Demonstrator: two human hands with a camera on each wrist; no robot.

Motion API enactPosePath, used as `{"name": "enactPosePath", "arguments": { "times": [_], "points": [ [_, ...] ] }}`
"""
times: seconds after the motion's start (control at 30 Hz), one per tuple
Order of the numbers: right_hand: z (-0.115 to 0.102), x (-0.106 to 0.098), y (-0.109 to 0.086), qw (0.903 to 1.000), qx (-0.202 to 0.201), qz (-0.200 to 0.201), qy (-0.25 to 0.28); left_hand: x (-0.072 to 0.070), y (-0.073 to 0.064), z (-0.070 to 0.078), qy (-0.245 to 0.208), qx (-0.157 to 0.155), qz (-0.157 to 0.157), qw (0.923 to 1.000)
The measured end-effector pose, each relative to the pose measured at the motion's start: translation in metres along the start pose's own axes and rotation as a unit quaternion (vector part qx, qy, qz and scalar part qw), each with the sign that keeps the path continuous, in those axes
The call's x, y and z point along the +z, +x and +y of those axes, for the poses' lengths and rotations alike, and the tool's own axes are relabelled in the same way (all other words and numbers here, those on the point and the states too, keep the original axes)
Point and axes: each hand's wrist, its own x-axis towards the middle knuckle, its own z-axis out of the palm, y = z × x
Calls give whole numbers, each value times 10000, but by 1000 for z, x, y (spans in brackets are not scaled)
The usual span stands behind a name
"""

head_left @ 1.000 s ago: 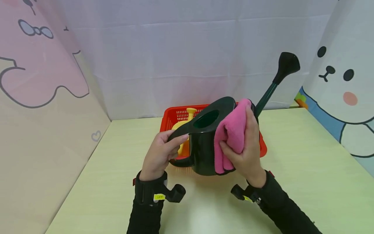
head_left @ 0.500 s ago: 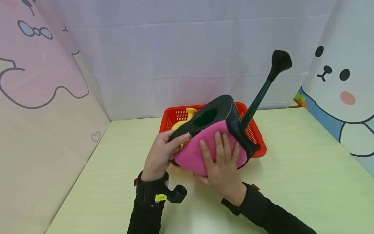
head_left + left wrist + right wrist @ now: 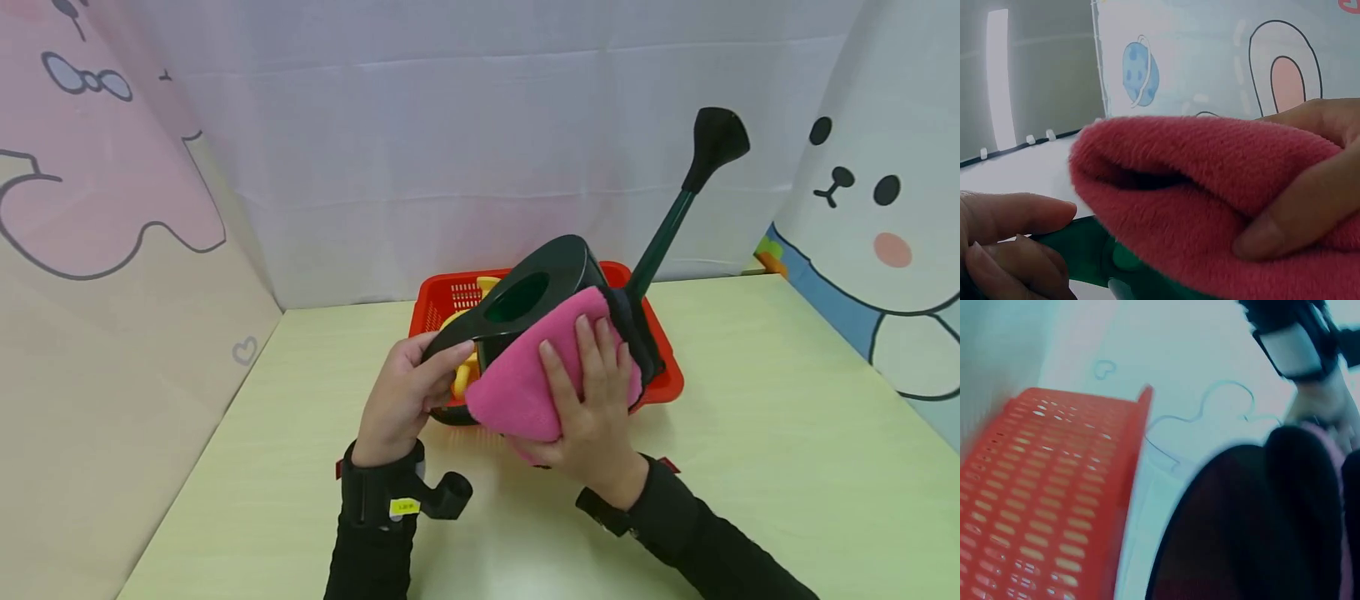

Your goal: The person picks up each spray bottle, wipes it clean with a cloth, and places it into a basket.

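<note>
A dark green watering can (image 3: 517, 296) with a black sprinkler head (image 3: 718, 137) is tilted in front of and over the red basket. My left hand (image 3: 405, 392) grips its handle, thumb along the top. Across the can's near side my right hand (image 3: 592, 408) holds a folded pink cloth (image 3: 517, 392), fingers spread flat over it. The left wrist view shows the cloth's (image 3: 1147, 219) fold, with the right thumb (image 3: 1272, 234) on its underside. Much of the can's body is hidden behind the cloth.
The red perforated basket (image 3: 660, 375) stands on the pale table (image 3: 765, 400) near the back curtain. In it is a yellow plastic item (image 3: 465, 375), partly covered by the can. Cartoon-printed panels (image 3: 900, 275) stand at both sides.
The right hand has moved from an upright hold at the can's right to lying across its near side, spreading the cloth, then shifted slightly up and right. The left hand keeps its grip.
</note>
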Motion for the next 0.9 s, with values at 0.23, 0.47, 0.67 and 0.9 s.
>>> {"name": "enactPosePath", "arguments": {
  "times": [0.23, 0.47, 0.67, 0.9],
  "points": [
    [26, -13, 14, 9846, 1048, -80, 1394, -4, -4, 2, -93, 184, -109, 9997],
    [48, -16, 19, 9349, 1943, -380, 2947, -7, -6, 2, -50, 258, -72, 9996],
    [39, -10, 13, 9525, 2011, -368, 2257, -8, -3, 1, -25, 268, -41, 9996],
    [17, -1, 6, 9841, 1613, -220, 707, -7, 0, 2, -26, 159, 68, 9998]
  ]
}}
